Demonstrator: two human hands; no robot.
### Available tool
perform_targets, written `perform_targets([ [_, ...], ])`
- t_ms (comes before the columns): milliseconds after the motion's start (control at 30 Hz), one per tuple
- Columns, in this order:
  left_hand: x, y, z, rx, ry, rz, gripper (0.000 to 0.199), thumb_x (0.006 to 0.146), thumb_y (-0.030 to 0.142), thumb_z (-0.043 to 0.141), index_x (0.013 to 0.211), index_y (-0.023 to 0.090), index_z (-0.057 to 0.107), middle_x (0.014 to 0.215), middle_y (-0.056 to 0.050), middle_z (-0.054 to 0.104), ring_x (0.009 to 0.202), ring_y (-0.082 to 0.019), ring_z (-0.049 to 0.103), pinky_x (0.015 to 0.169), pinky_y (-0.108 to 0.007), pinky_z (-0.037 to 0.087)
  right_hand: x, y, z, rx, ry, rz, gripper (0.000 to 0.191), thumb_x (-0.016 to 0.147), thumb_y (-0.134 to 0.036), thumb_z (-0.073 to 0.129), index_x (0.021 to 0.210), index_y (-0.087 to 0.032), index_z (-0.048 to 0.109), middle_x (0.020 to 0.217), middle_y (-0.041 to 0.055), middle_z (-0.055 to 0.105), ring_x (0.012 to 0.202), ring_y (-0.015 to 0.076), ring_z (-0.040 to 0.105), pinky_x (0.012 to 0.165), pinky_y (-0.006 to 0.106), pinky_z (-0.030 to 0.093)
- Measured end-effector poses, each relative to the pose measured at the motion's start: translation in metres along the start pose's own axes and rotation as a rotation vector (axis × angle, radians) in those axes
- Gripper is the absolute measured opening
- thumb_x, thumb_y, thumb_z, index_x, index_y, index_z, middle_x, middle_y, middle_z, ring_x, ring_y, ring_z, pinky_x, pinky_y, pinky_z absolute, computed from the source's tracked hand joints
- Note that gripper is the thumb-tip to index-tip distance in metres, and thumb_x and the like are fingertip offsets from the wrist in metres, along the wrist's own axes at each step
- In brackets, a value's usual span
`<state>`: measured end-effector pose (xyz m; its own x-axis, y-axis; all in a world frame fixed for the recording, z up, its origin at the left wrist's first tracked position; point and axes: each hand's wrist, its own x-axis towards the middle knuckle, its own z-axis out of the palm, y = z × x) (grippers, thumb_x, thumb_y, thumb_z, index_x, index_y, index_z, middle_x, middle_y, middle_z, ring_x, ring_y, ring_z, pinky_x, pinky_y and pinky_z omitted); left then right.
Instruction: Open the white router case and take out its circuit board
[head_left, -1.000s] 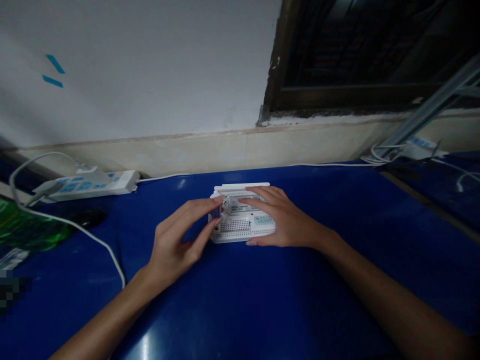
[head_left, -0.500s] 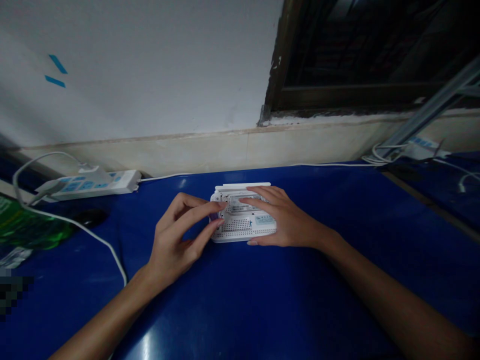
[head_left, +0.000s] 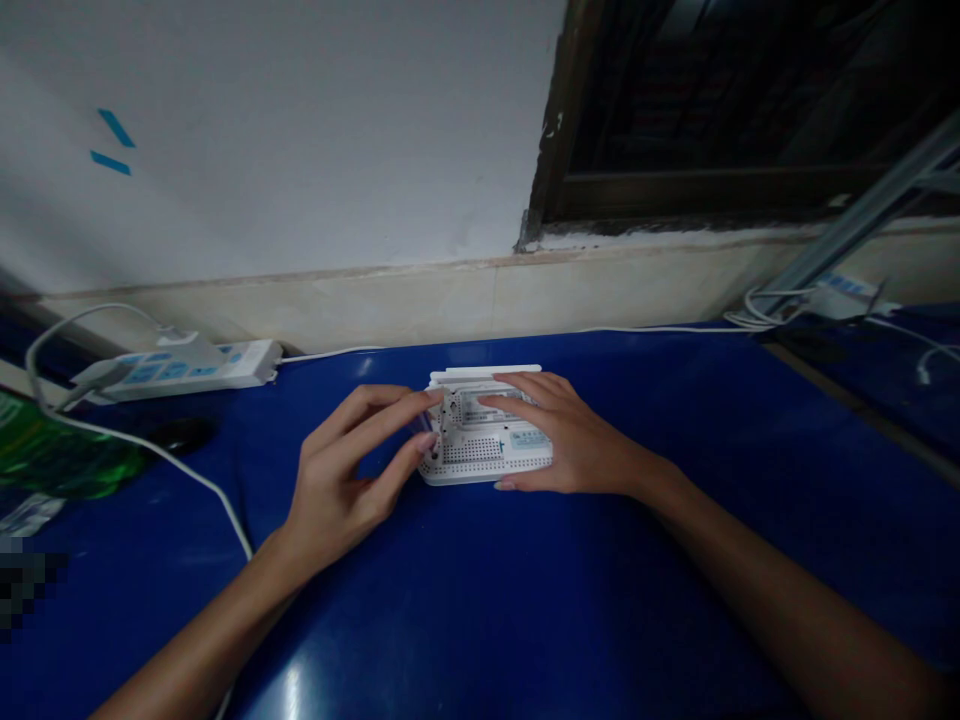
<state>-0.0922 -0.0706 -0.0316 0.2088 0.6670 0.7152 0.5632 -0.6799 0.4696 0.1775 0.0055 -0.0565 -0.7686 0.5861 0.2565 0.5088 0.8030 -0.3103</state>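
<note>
Two grips occupied: left grip [head_left: 341, 465] pinches a purplish piece [head_left: 419, 426], mostly hidden, at left edge of white perforated device [head_left: 472, 452]; right grip [head_left: 581, 437] clasps its right end, near edge to far. Device sits on blue counter [head_left: 480, 600]; power strip [head_left: 187, 378] further left, by tiled wall base [head_left: 360, 305], green item [head_left: 67, 462] nearer.

The device [head_left: 489, 458] is white, patterned with dark dots in a close grid, with 1 pale-blue label [head_left: 530, 440] at its 3 o'clock; a small piece [head_left: 422, 423] at its 9 o'clock looks purplish. The tabletop [head_left: 480, 590] is deep, glossy blue. The wall [head_left: 315, 130] is grey-white, with 2 bright-blue strips [head_left: 111, 163] at 10 o'clock. At 9 o'clock, the power strip [head_left: 247, 368] is white with light-blue patches, the bottle [head_left: 90, 460] vivid green. The window frame [head_left: 551, 190] at 1 o'clock is dark brown.
</note>
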Motion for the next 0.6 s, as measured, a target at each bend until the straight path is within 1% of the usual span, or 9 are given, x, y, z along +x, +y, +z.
perform_targets([
  [100, -0.002, -0.001, 0.001, -0.016, -0.05, -0.015, 0.047, 0.093, 0.01, 0.058, 0.138, 0.025, 0.054, 0.13, -0.007, 0.064, 0.113, -0.02, 0.064, 0.098, -0.039, 0.055, 0.0, 0.0, 0.0, -0.001, 0.004, -0.005, 0.092, 0.07, -0.07, 0.072, 0.148, -0.03, 0.044, 0.155, 0.0114, 0.039, 0.143, 0.0339, 0.032, 0.116, 0.055, 0.023],
  [167, -0.004, -0.002, 0.002, -0.027, -0.021, 0.003, 0.047, 0.091, 0.009, 0.061, 0.135, 0.026, 0.057, 0.127, -0.006, 0.066, 0.11, -0.02, 0.066, 0.096, -0.038, 0.057, 0.0, 0.0, 0.0, 0.005, 0.005, -0.006, 0.091, 0.07, -0.069, 0.072, 0.148, -0.03, 0.044, 0.155, 0.0116, 0.039, 0.143, 0.034, 0.032, 0.116, 0.056, 0.023],
  [233, -0.005, -0.003, 0.003, -0.046, 0.044, 0.003, 0.045, 0.085, 0.008, 0.07, 0.126, 0.027, 0.064, 0.116, -0.004, 0.07, 0.101, -0.019, 0.069, 0.089, -0.036, 0.06, 0.0, 0.0, 0.0, 0.015, 0.003, -0.002, 0.091, 0.07, -0.069, 0.072, 0.148, -0.031, 0.044, 0.155, 0.0116, 0.039, 0.143, 0.0348, 0.032, 0.115, 0.057, 0.023],
  [300, -0.007, -0.004, 0.004, -0.082, 0.09, -0.02, 0.046, 0.08, 0.008, 0.076, 0.12, 0.027, 0.067, 0.109, -0.004, 0.072, 0.094, -0.019, 0.07, 0.085, -0.037, 0.061, 0.0, 0.0, 0.0, 0.025, 0.003, -0.001, 0.091, 0.07, -0.068, 0.073, 0.148, -0.031, 0.044, 0.155, 0.0115, 0.039, 0.143, 0.0358, 0.032, 0.115, 0.058, 0.023],
  [367, -0.009, -0.005, 0.004, -0.096, 0.068, -0.054, 0.048, 0.08, 0.009, 0.076, 0.123, 0.027, 0.065, 0.112, -0.005, 0.072, 0.096, -0.02, 0.071, 0.086, -0.038, 0.061, 0.0, 0.0, 0.0, 0.028, 0.006, -0.001, 0.091, 0.069, -0.068, 0.073, 0.148, -0.032, 0.044, 0.156, 0.0114, 0.039, 0.143, 0.036, 0.031, 0.115, 0.058, 0.023],
  [433, -0.011, -0.004, 0.004, -0.082, 0.009, -0.076, 0.05, 0.086, 0.01, 0.07, 0.132, 0.026, 0.059, 0.12, -0.007, 0.07, 0.102, -0.021, 0.07, 0.091, -0.04, 0.06, -0.001, 0.001, 0.0, 0.025, 0.013, 0.0, 0.091, 0.069, -0.068, 0.073, 0.147, -0.032, 0.044, 0.156, 0.0111, 0.039, 0.143, 0.0354, 0.031, 0.115, 0.058, 0.023],
  [500, -0.012, -0.004, 0.005, -0.057, -0.022, -0.067, 0.052, 0.089, 0.009, 0.064, 0.137, 0.025, 0.055, 0.124, -0.008, 0.068, 0.106, -0.021, 0.069, 0.095, -0.039, 0.059, -0.001, 0.001, 0.001, 0.023, 0.018, -0.004, 0.091, 0.069, -0.068, 0.073, 0.147, -0.032, 0.044, 0.156, 0.0111, 0.039, 0.144, 0.0351, 0.031, 0.115, 0.058, 0.023],
  [533, -0.011, -0.004, 0.006, -0.051, -0.015, -0.055, 0.052, 0.089, 0.008, 0.064, 0.137, 0.026, 0.055, 0.123, -0.008, 0.068, 0.105, -0.02, 0.069, 0.094, -0.039, 0.059, -0.001, 0.001, 0.001, 0.023, 0.018, -0.008, 0.091, 0.069, -0.068, 0.073, 0.147, -0.032, 0.044, 0.156, 0.0112, 0.039, 0.144, 0.035, 0.031, 0.115, 0.058, 0.023],
  [600, -0.011, -0.004, 0.008, -0.069, 0.033, -0.017, 0.053, 0.085, 0.007, 0.069, 0.133, 0.027, 0.058, 0.114, -0.006, 0.071, 0.098, -0.019, 0.071, 0.089, -0.037, 0.06, -0.001, 0.001, 0.001, 0.019, 0.016, -0.012, 0.092, 0.069, -0.068, 0.073, 0.148, -0.031, 0.044, 0.155, 0.0117, 0.039, 0.144, 0.0347, 0.031, 0.115, 0.057, 0.024],
])
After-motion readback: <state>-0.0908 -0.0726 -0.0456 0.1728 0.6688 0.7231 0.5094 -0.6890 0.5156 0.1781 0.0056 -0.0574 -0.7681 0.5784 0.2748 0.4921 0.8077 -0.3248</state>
